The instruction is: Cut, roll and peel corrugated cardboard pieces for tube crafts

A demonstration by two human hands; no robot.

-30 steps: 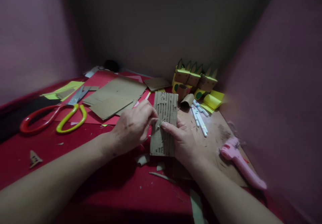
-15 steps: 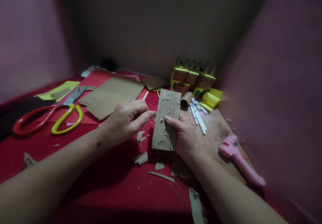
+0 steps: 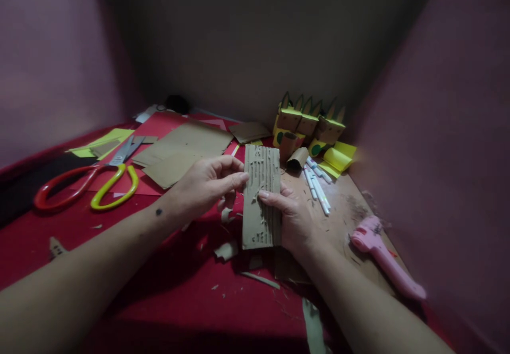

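My right hand (image 3: 292,213) grips an upright strip of corrugated cardboard (image 3: 261,221), thumb across its front and fingers behind. Ridges show on its face, with torn paper bits clinging to them. At the strip's left edge, my left hand (image 3: 211,181) is closed, its thumb and forefinger pinching the edge; its other fingers curl below. Beneath the hands, torn paper scraps (image 3: 227,250) lie on the red cloth (image 3: 159,301).
Scissors (image 3: 113,179) with red and yellow handles lie left, near flat cardboard sheets (image 3: 191,139). On the right are a pink glue gun (image 3: 382,256), white markers (image 3: 316,187) and a cardboard tube (image 3: 297,158). Yellow-and-brown cardboard figures (image 3: 305,123) with pointed ears stand behind.
My left thumb and fingers have come onto the strip's left edge. The strip stands straighter and sits slightly lower. The whole view has shifted a little.
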